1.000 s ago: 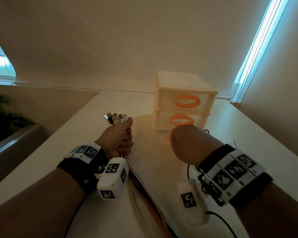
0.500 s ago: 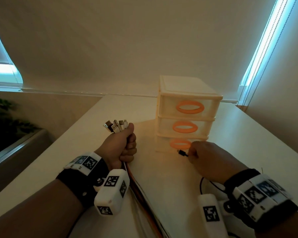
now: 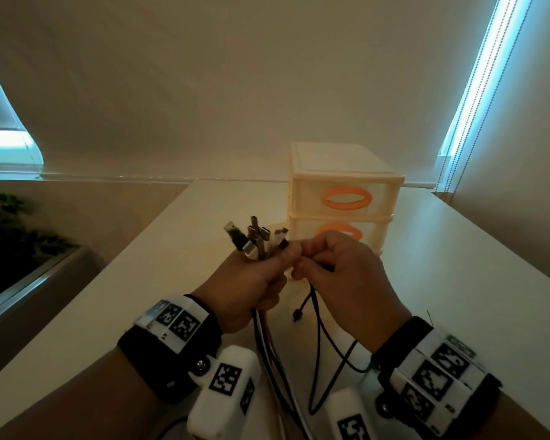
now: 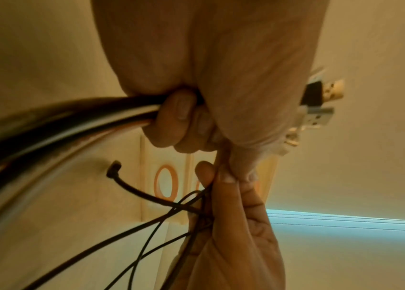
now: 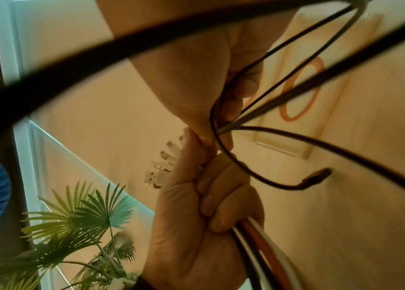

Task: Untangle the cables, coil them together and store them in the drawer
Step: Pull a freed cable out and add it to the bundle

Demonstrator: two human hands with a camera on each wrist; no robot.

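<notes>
Since half a second ago the right hand (image 3: 340, 281) has lifted from the bench (image 3: 159, 255) by the drawer unit (image 3: 343, 198) to meet the left hand (image 3: 251, 284), its grip pinched on a thin black cable (image 3: 315, 344) whose plug end (image 3: 296, 318) dangles free. The left hand's grip is clenched round the cable bundle (image 3: 258, 242), plugs fanned upward; judging by this, the last stray lead is joining the bundle, coiling not begun and all drawers appear closed. Lower cable runs leave frame; the lowest drawer sits behind the hands.
</notes>
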